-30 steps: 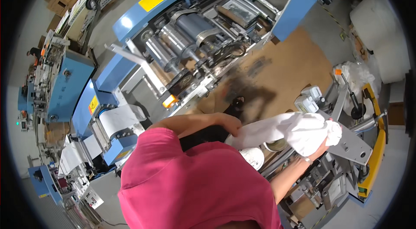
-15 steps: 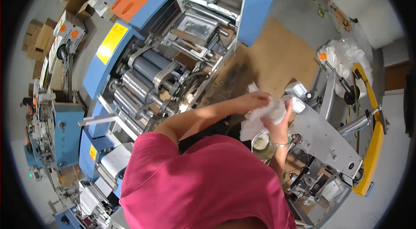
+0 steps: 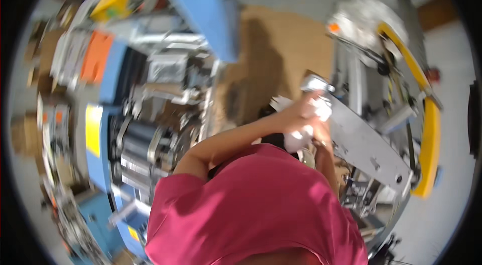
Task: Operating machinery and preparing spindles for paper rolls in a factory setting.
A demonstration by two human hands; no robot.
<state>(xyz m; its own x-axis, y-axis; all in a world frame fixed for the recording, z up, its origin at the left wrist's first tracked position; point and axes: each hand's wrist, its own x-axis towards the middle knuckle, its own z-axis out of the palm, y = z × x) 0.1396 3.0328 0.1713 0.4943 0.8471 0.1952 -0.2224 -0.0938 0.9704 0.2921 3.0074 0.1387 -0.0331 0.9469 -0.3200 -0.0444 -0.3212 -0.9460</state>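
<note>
A crumpled white cloth or paper wad (image 3: 297,140) is bunched between my two hands. My left hand (image 3: 301,112) reaches across from the left, its fingers curled over the top of the wad and blurred by motion. Below and to the right, my right hand (image 3: 320,130) is closed around the wad's other side. Just beyond my fingers stands a pale bottle (image 3: 315,84). Under the wad, partly covered by it and by my right wrist, shows a round container (image 3: 306,156).
A grey metal plate (image 3: 369,139) slants away at the right, with a yellow guard bar (image 3: 429,147) past it. Machine rollers (image 3: 138,149) and a blue housing (image 3: 208,9) stand left. Brown board (image 3: 301,34) covers the floor ahead. Plastic bags (image 3: 366,19) lie at the far right.
The whole view has turned and blurred, and the machine has shifted left in it. My hands have come closer together on the white wad, which looks more compact.
</note>
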